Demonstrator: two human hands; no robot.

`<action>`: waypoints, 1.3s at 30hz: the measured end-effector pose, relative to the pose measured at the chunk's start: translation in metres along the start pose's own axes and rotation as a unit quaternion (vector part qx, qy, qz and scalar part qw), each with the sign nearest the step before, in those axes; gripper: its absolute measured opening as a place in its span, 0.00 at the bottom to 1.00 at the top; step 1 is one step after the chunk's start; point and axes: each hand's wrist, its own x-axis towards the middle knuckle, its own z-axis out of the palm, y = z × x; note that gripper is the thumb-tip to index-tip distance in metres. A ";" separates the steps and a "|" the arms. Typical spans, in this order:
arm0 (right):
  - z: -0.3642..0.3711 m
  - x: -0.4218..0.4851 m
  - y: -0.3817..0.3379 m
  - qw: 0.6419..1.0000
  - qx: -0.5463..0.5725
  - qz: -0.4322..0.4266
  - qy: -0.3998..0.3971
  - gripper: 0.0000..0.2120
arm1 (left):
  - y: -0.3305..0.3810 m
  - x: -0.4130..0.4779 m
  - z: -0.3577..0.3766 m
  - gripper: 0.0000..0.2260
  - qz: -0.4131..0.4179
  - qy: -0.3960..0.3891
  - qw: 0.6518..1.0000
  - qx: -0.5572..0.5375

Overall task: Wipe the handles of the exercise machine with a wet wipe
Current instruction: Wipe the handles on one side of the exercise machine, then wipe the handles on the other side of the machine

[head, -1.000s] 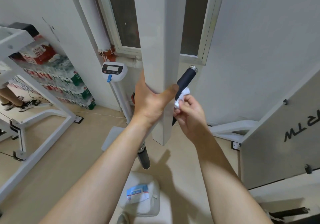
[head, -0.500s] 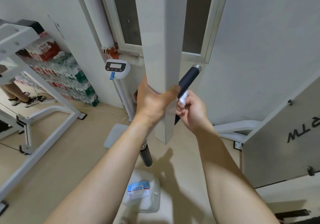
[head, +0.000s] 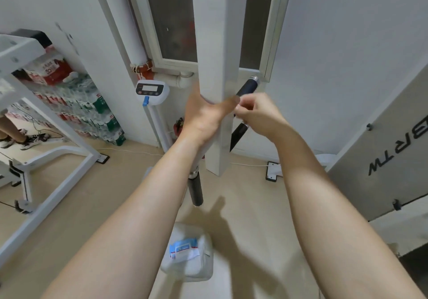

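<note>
My left hand [head: 203,118] is wrapped around the white square post [head: 218,71] of the exercise machine, thumb across its front face, its grip closed on the post. My right hand [head: 257,113] is curled round the right handle [head: 247,87], a dark padded bar that slants up to a metal end cap beside the window frame [head: 273,32]. The fingers [head: 245,104] are blurred. I cannot tell whether the wet wipe is inside that grip; no white cloth shows past the fingers. The dark bar runs on below the hand, behind the post's edge.

The left handle [head: 195,191] hangs below my left forearm, dark and cylindrical, untouched. On the floor [head: 69,194] beneath it lies a pack of wet wipes [head: 184,249] with a blue label, resting on a white container [head: 196,268]. A standing scale [head: 151,90] with a display is left of the post, and shrink-wrapped bottled water [head: 92,111] is stacked against the wall.
</note>
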 end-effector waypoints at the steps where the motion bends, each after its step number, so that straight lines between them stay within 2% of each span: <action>1: 0.001 -0.012 0.004 0.998 0.061 0.018 -0.010 0.11 | 0.003 -0.005 -0.001 0.14 -0.023 0.004 1.000 0.021; 3: 0.001 -0.042 0.009 0.981 0.179 0.048 0.048 0.11 | 0.000 -0.024 -0.008 0.23 -0.042 0.051 0.994 0.083; 4: 0.001 -0.061 0.010 0.968 0.227 0.061 0.091 0.11 | -0.002 -0.039 -0.012 0.26 -0.020 0.089 0.987 0.129; 6: 0.006 -0.106 0.002 0.943 0.299 0.080 0.122 0.11 | -0.005 -0.077 -0.018 0.24 0.059 0.137 0.974 0.174; 7: 0.012 -0.130 -0.004 0.933 0.333 0.084 0.107 0.11 | -0.007 -0.096 -0.019 0.19 0.086 0.127 0.973 0.173; 9: 0.025 -0.177 -0.017 0.915 0.388 0.087 0.066 0.08 | 0.000 -0.136 -0.018 0.13 0.079 0.028 0.990 0.116; 11: 0.036 -0.222 -0.025 0.904 0.415 0.086 0.052 0.06 | 0.010 -0.175 -0.015 0.08 0.001 -0.098 0.995 0.007; 13: 0.043 -0.263 -0.029 0.901 0.420 0.089 0.066 0.07 | 0.013 -0.208 -0.012 0.04 -0.061 -0.148 0.985 -0.066; 18: 0.039 -0.355 -0.025 0.926 0.321 0.132 0.147 0.05 | 0.014 -0.272 -0.008 0.11 -0.087 -0.143 0.983 -0.081; 20: 0.032 -0.386 -0.027 0.939 0.255 0.155 0.174 0.05 | 0.017 -0.292 -0.003 0.12 -0.074 -0.162 0.983 -0.051; 23: 0.017 -0.426 -0.027 0.949 0.158 0.165 0.217 0.05 | 0.020 -0.316 0.013 0.10 -0.009 -0.173 0.983 0.054; 26: -0.003 -0.461 -0.016 0.954 0.020 0.192 0.229 0.14 | 0.034 -0.341 0.035 0.08 0.006 -0.186 0.980 0.077; 28: -0.020 -0.483 -0.011 0.957 -0.032 0.205 0.204 0.22 | 0.045 -0.360 0.058 0.06 0.015 -0.229 0.971 0.066; 31: -0.049 -0.523 -0.005 0.976 0.070 0.161 0.129 0.27 | 0.062 -0.388 0.098 0.08 0.029 -0.343 0.937 0.066; 34: -0.086 -0.568 0.014 0.967 0.176 0.139 0.123 0.11 | 0.077 -0.415 0.143 0.11 0.005 -0.418 0.906 0.059; 35: -0.099 -0.586 0.024 0.962 0.191 0.140 0.135 0.09 | 0.082 -0.427 0.160 0.14 -0.005 -0.427 0.903 0.052; 39: -0.151 -0.661 0.065 0.933 0.291 0.142 0.158 0.14 | 0.102 -0.487 0.239 0.21 0.005 -0.387 0.919 0.079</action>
